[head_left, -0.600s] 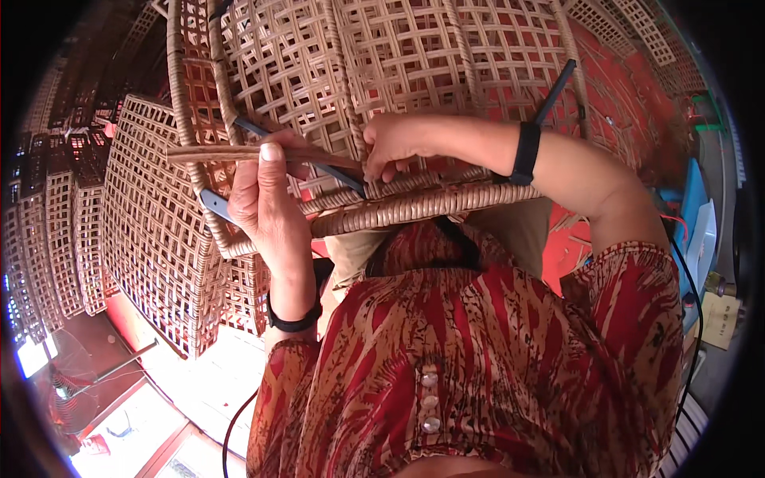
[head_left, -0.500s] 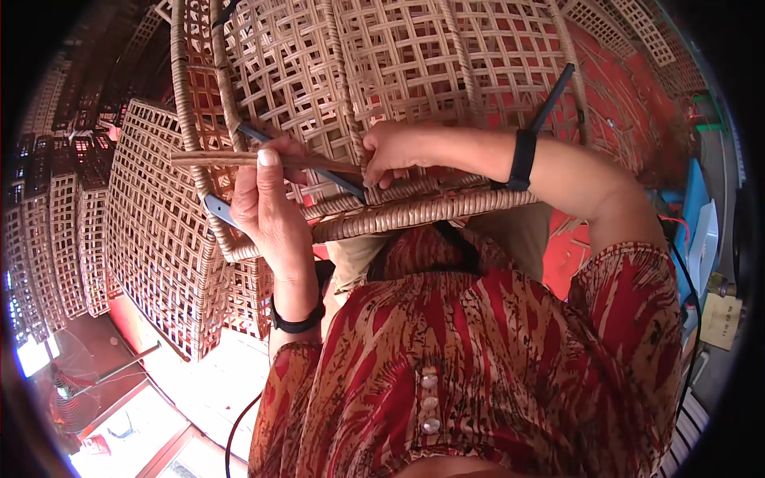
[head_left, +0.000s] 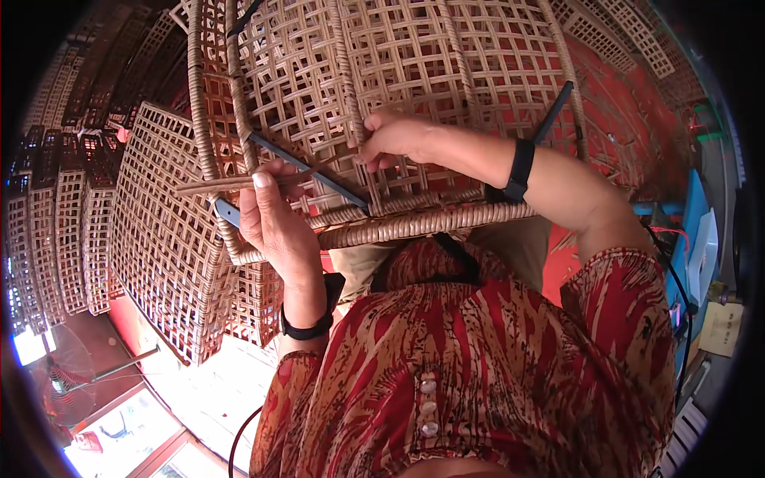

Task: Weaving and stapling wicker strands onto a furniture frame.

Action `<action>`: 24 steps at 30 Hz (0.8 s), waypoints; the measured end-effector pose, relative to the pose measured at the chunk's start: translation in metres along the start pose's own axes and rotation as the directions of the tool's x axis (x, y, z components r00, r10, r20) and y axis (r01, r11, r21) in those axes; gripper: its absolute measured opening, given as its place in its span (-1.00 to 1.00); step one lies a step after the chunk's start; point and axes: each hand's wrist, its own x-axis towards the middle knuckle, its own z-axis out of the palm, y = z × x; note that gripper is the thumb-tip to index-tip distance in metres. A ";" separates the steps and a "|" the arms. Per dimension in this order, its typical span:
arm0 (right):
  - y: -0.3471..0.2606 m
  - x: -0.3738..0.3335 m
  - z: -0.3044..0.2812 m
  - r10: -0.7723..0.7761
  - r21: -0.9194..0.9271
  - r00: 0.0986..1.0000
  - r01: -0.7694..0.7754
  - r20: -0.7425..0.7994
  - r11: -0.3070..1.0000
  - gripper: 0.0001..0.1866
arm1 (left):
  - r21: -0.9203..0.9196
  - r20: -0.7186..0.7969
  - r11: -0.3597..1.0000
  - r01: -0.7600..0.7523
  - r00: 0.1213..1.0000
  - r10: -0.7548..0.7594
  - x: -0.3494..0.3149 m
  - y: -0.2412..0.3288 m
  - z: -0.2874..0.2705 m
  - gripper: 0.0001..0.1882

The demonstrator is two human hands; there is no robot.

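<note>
A large woven wicker frame (head_left: 430, 217) lies across my lap, its rim wrapped in brown strands and its open lattice crossed by wrapped ribs. My left hand (head_left: 279, 227) is closed at the frame's left side, pinching a small bundle of brown wicker strands (head_left: 211, 185) between thumb and fingers. A strand runs from there toward my right hand (head_left: 392, 143). That hand, fingers bent and pressed together, is at a rib of the lattice and appears to pinch the strand's end. A dark flat bar (head_left: 311, 173) slants across the frame's corner between my hands.
Another dark bar (head_left: 554, 113) stands at the frame's right. A woven lattice panel (head_left: 163, 231) leans at the left, with more stacked panels (head_left: 48, 231) beyond. Cut strands (head_left: 629, 147) litter the red floor. A fan (head_left: 64, 382) is at lower left.
My right hand has moved up along the rib, away from the rim. The strands between my hands now slope upward to the right. The frame has shifted slightly right and down in view.
</note>
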 end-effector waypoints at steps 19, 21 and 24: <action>-0.019 0.006 -0.021 -0.051 -0.002 0.995 0.051 0.088 0.999 -0.80 | 0.008 0.263 0.984 -0.176 0.950 0.167 -0.011 -0.001 -0.007 -0.64; -0.018 0.007 -0.025 0.042 0.258 0.982 -0.089 0.183 0.962 -0.75 | 0.000 0.275 0.983 -0.183 0.945 0.176 -0.011 0.003 -0.005 -0.65; -0.023 0.006 -0.025 0.092 0.175 0.980 -0.123 0.174 0.977 -0.68 | 0.029 0.515 0.956 -0.292 0.824 0.236 -0.005 -0.004 -0.016 -0.67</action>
